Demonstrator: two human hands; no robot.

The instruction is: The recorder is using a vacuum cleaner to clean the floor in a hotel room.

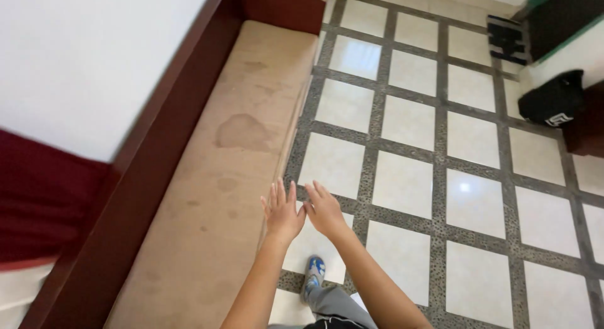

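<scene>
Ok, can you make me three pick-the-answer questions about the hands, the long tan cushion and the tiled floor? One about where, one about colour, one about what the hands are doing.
1. Where does the long tan stained seat cushion lie?
A. To the left of the hands
B. On the far right
C. On the black bag

2. What colour is the frame of the dark wooden bench around the cushion?
A. Bright green
B. Dark red-brown
C. Yellow

3. How are the left hand and right hand?
A. Clenched in fists
B. Holding a cup
C. Open and empty, fingers stretched forward

Answers:
1 A, the cushion runs along the left side, beside the cream square-tiled floor.
2 B, the wood rim is dark red-brown.
3 C, both palms face down with nothing in them, side by side over the cushion's edge.
</scene>
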